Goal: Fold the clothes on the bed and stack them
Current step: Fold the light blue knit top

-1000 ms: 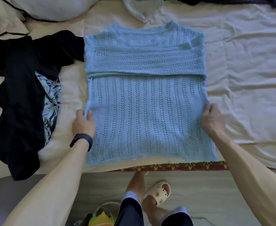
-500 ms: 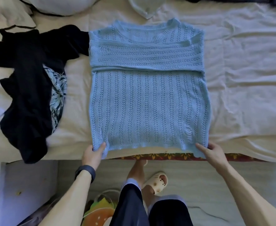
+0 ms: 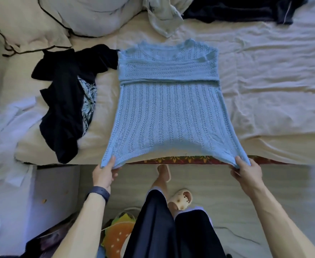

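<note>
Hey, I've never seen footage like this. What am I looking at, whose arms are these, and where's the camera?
There is no machine here. The camera sits on a person's head and looks down, so the two arms reaching in from the bottom are that person's own. There is only this one view.

The left hand, above a dark wristband, and the right hand each pinch a bottom corner of a light blue knit sweater. It lies spread on the bed, with a folded band across its upper part.

To its left lies a crumpled black T-shirt with a print. Farther back are a pillow, a pale garment and a dark garment. At the bottom are the person's legs and a slipper on the floor.
</note>
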Motion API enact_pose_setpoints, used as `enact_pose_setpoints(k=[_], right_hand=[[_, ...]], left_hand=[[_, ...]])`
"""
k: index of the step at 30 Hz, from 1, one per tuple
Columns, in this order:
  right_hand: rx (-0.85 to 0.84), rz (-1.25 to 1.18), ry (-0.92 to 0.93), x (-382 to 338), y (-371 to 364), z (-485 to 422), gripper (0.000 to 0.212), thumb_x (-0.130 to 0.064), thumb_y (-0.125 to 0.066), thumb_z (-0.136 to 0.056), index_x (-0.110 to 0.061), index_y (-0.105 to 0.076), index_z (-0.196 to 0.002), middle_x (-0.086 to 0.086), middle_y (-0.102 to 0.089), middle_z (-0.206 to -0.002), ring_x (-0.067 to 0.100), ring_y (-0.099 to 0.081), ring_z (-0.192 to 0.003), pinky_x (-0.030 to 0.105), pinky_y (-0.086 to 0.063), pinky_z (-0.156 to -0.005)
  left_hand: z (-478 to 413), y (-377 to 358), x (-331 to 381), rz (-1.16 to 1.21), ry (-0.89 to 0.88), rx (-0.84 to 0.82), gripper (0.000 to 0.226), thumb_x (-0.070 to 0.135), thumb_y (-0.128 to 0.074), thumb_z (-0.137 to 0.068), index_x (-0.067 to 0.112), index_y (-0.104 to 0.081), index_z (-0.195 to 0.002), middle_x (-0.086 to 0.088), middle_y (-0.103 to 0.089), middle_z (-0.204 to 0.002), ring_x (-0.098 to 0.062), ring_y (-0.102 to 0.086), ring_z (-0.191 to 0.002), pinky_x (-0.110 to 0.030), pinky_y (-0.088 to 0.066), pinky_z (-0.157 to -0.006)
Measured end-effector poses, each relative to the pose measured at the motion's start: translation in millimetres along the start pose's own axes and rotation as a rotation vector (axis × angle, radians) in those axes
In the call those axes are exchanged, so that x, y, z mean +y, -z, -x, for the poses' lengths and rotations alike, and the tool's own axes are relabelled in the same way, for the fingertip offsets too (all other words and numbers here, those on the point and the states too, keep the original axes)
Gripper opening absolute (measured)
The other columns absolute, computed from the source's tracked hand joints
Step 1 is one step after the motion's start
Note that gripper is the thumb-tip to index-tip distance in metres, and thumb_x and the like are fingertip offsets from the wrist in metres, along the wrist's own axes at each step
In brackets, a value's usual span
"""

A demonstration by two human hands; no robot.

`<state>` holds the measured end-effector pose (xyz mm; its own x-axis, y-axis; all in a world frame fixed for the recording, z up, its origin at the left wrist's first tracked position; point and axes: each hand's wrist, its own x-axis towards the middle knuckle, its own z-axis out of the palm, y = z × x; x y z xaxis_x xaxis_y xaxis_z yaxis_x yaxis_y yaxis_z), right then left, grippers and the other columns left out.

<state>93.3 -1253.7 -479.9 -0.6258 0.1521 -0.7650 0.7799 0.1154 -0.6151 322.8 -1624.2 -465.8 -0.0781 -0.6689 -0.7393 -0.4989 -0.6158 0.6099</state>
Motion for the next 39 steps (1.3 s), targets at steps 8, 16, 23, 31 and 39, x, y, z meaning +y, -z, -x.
enact_pose_setpoints(k=[8,16,23,31,39], right_hand=[[0.055,-0.258,-0.075,-21.0,-11.7,10.2,0.008,-0.006,-0.058,-0.099,-0.013,-0.062,-0.099,0.004,-0.064,-0.078,0.014,-0.059,-0.061,0.026,-0.053,-0.057],[0.039,-0.398,-0.028,-137.7,-90.5,-54.3,0.014,-0.009,-0.059,-0.097,-0.016,-0.056,-0.086,0.005,-0.054,-0.075,0.013,-0.058,-0.062,0.021,-0.052,-0.050],[0.093,-0.277,0.009,-206.6,-181.0,-159.3,0.018,-0.008,-0.056,-0.096,-0.017,-0.053,-0.081,0.006,-0.056,-0.072,0.007,-0.060,-0.047,0.023,-0.048,-0.051],[0.161,-0.315,0.014,-292.1,-262.4,-259.2,0.018,-0.003,-0.061,-0.097,-0.009,-0.052,-0.082,0.011,-0.056,-0.067,0.010,-0.057,-0.037,0.022,-0.051,-0.042],[0.011,0.118,0.109,-312.6,-296.1,-305.2,0.030,-0.015,-0.063,-0.096,-0.008,-0.050,-0.123,0.008,-0.063,-0.106,0.015,-0.069,-0.064,0.028,-0.057,-0.060]], left_hand=[[13.1,1.6,11.6,0.149,0.088,0.060,0.012,0.021,-0.072,-0.092,0.016,-0.062,-0.094,0.005,-0.070,-0.063,-0.013,-0.062,-0.057,-0.025,-0.048,-0.050],[-56.5,-62.8,145.4,0.228,-0.068,0.010,0.008,0.024,-0.066,-0.093,0.021,-0.061,-0.087,0.001,-0.062,-0.076,-0.008,-0.066,-0.051,-0.026,-0.047,-0.053],[-167.5,-171.7,240.3,0.124,-0.118,0.005,0.015,0.021,-0.063,-0.094,0.019,-0.055,-0.081,-0.002,-0.060,-0.078,-0.014,-0.060,-0.063,-0.026,-0.048,-0.061],[-257.3,-259.0,328.7,0.111,-0.124,0.014,0.014,0.017,-0.066,-0.093,0.014,-0.058,-0.082,-0.006,-0.063,-0.079,-0.014,-0.058,-0.058,-0.023,-0.047,-0.049],[-303.0,-288.3,335.3,-0.119,-0.161,-0.205,0.033,0.022,-0.063,-0.096,0.013,-0.060,-0.127,-0.002,-0.070,-0.105,-0.010,-0.068,-0.066,-0.020,-0.049,-0.052]])
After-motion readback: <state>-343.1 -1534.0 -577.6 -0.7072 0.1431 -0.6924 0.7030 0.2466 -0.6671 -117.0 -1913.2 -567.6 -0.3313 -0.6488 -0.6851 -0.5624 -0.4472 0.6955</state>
